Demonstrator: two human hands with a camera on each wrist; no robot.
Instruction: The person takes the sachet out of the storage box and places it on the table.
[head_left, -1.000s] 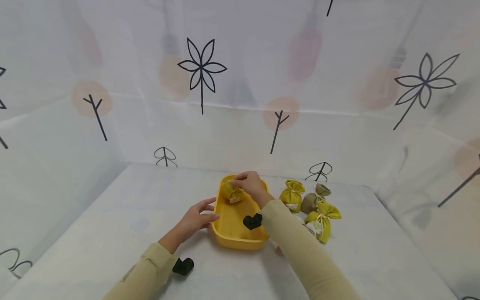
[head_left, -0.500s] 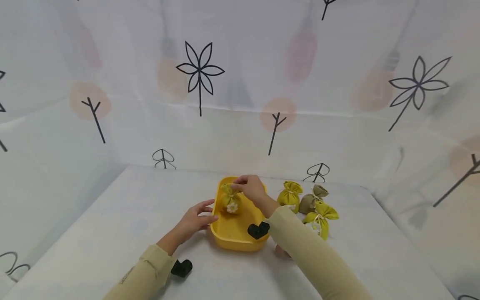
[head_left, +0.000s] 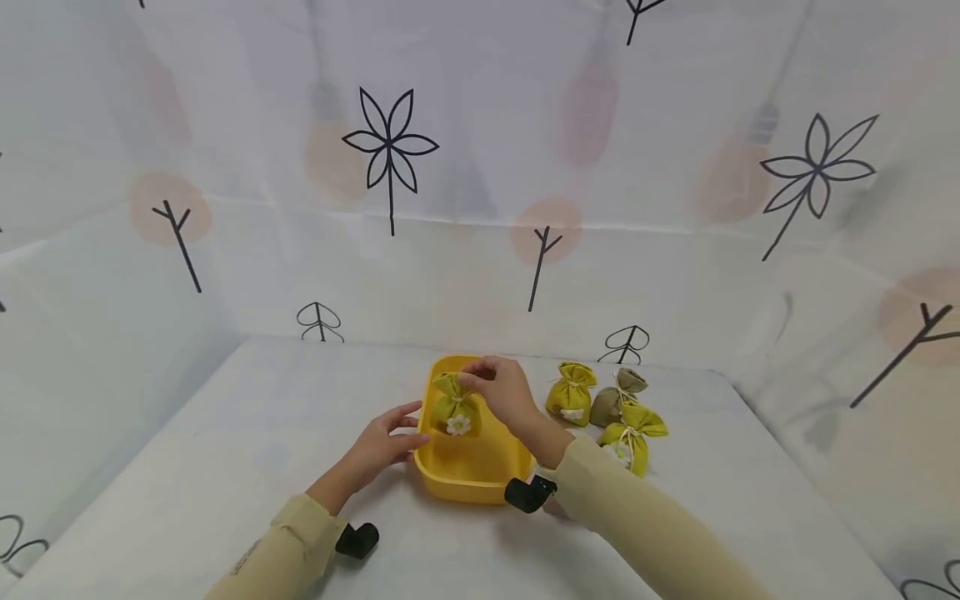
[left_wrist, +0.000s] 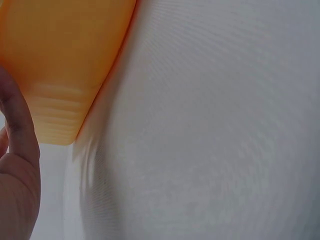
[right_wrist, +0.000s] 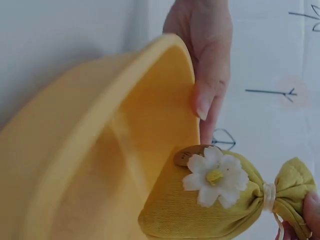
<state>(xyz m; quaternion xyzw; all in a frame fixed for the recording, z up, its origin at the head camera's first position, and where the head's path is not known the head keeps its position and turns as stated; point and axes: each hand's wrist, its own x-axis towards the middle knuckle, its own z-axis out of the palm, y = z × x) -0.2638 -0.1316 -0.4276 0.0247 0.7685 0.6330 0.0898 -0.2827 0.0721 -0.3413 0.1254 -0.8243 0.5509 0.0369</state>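
A yellow-green drawstring sachet [head_left: 454,407] with a white cloth flower hangs upright inside the yellow plastic tub [head_left: 480,493]. My right hand [head_left: 513,400] pinches its gathered top between thumb and fingers. In the right wrist view the sachet [right_wrist: 200,212] shows its pale tie and a small brown tag behind the flower. It overlaps the tub's inner wall, and whether it touches the floor I cannot tell. My left hand [head_left: 378,446] holds the tub's left rim, thumb over the edge and fingers along the outside. In the left wrist view the hand [left_wrist: 20,145] lies against the tub's outer wall [left_wrist: 65,55].
Right of the tub stand a green sachet [head_left: 572,398], a grey-beige sachet [head_left: 615,402] and another green sachet [head_left: 633,437], close together. A pinkish-brown thing [head_left: 553,507] is mostly hidden by my right sleeve. Printed white cloth [head_left: 480,283] rises behind the table.
The sachet has gone from tilted to upright, its flower now facing me. My right hand has come slightly nearer, still pinching its top. The left hand stays on the rim.
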